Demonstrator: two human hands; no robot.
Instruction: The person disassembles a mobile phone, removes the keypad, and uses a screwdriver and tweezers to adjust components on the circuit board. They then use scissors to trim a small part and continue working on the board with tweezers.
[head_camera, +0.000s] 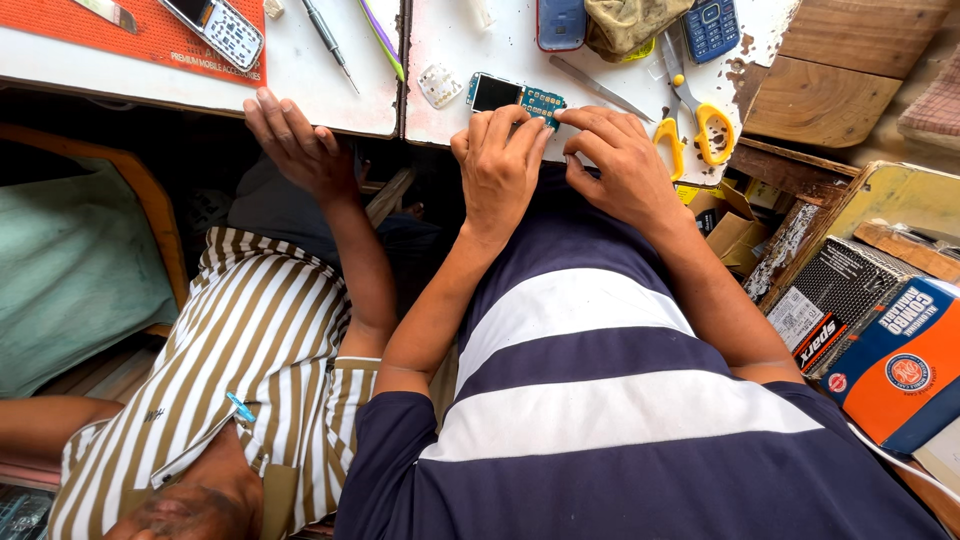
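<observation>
overhead, two hands work on a bare phone circuit board at a white table's edge.

the left hand (497, 165) and right hand (620, 165) both pinch the phone board (515, 97), its dark screen attached and casing already off. a loose white keypad (440, 85), tweezers (600, 88) and yellow scissors (700, 125) lie near on the table (450, 30). reassembly looks not yet begun. a co-worker's hand (295, 140) rests open on the table edge.

Bare white tabletop (500, 50) lay open just beyond the phone circuit board (515, 98). To the right, tweezers (600, 88) and yellow-handled scissors (700, 125) crowded the way, with a blue phone (711, 28) and cloth (625, 22) behind. Leftward, a keypad piece (439, 84) and another person's hand (295, 145) blocked the table edge.
</observation>
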